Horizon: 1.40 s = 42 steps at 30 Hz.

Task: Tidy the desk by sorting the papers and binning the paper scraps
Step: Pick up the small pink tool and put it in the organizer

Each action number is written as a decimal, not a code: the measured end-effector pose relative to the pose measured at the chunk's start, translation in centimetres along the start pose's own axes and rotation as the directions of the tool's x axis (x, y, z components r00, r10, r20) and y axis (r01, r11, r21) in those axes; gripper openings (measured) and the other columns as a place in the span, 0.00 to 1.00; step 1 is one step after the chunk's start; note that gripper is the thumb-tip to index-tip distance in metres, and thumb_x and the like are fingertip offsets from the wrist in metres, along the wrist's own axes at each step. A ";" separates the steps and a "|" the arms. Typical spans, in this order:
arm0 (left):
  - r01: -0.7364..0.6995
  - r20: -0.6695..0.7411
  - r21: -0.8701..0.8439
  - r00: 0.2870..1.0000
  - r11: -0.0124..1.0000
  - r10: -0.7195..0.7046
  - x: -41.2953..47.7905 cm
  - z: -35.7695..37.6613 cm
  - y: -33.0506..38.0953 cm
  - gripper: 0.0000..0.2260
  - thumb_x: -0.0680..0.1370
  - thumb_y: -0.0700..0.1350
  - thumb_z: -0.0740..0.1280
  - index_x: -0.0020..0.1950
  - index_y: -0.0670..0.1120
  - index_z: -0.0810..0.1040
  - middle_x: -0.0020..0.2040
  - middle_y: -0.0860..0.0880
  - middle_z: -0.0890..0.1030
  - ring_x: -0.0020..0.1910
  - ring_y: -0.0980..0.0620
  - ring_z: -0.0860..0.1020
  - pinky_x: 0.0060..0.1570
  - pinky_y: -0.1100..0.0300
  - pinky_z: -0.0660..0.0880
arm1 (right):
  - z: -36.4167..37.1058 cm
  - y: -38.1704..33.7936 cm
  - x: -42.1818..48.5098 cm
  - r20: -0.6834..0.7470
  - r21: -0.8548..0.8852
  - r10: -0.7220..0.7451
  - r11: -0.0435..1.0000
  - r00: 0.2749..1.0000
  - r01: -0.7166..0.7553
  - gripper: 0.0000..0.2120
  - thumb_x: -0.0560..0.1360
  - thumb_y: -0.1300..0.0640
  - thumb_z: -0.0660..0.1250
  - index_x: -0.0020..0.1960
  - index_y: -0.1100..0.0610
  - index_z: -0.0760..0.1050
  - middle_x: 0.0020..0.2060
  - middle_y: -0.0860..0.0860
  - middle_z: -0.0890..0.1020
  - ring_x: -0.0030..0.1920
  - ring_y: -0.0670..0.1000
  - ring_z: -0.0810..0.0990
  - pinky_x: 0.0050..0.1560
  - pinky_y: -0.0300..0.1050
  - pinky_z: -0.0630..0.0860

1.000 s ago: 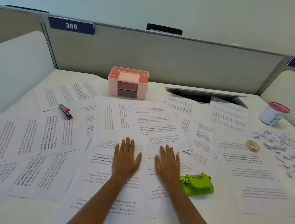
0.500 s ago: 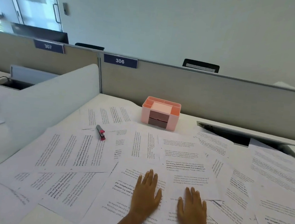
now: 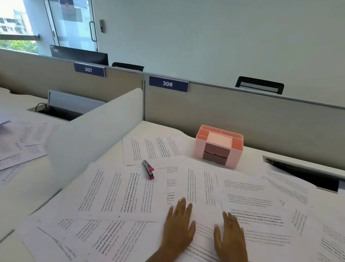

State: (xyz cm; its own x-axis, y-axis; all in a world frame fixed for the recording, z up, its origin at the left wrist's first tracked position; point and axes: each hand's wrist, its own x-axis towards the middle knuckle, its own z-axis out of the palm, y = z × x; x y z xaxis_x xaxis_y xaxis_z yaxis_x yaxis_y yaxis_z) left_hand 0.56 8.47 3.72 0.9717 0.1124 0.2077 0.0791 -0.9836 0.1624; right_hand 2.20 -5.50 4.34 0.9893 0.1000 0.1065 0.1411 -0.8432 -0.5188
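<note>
Resting left grip (image 3: 178, 228) and right grip (image 3: 230, 238) flat, uncurled, holding nothing, on thin, limp, probably slippery white printed paper sheets (image 3: 125, 193) overlapping across the white bench (image 3: 157, 129), lifting best by free corners.

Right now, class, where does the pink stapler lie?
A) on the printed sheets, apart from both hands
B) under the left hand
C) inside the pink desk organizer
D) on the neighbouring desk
A: the pink stapler lies on the printed sheets, left of the pink desk organizer, beyond the left hand and right hand.
</note>
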 end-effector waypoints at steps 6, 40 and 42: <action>0.105 0.096 -0.114 0.991 0.988 -0.094 2.4 -1.0 -8.4 0.27 0.79 0.52 0.56 0.76 0.46 0.55 0.77 0.42 0.52 0.77 0.45 0.52 0.75 0.54 0.50 | 4.3 -6.0 1.9 0.041 0.014 -0.113 0.994 0.993 0.112 0.23 0.78 0.56 0.59 0.72 0.58 0.61 0.73 0.55 0.63 0.75 0.52 0.58 0.75 0.45 0.51; -0.059 -0.058 -0.318 0.997 0.946 0.043 11.6 2.7 -22.1 0.27 0.79 0.52 0.57 0.76 0.47 0.55 0.77 0.45 0.56 0.76 0.48 0.55 0.74 0.58 0.52 | 14.5 -18.8 12.9 -0.010 0.359 -0.069 0.931 0.998 0.068 0.10 0.78 0.59 0.61 0.57 0.60 0.75 0.49 0.53 0.80 0.48 0.48 0.76 0.50 0.38 0.72; -0.064 -0.060 -0.306 0.997 0.950 0.048 11.6 2.6 -22.2 0.27 0.80 0.53 0.57 0.77 0.48 0.53 0.77 0.45 0.55 0.77 0.49 0.54 0.74 0.59 0.52 | 14.2 -18.8 12.9 -0.001 0.442 -0.030 0.897 1.000 0.027 0.10 0.77 0.60 0.62 0.56 0.60 0.76 0.49 0.53 0.80 0.48 0.48 0.77 0.51 0.38 0.72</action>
State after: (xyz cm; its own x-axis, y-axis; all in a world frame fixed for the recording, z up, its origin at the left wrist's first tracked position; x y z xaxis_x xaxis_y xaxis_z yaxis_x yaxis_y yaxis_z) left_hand 10.66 31.27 0.04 0.9593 0.0733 0.2727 -0.0555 -0.8981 0.4364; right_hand 12.82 19.18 3.44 0.9846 0.1245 0.1226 0.1700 -0.5201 -0.8370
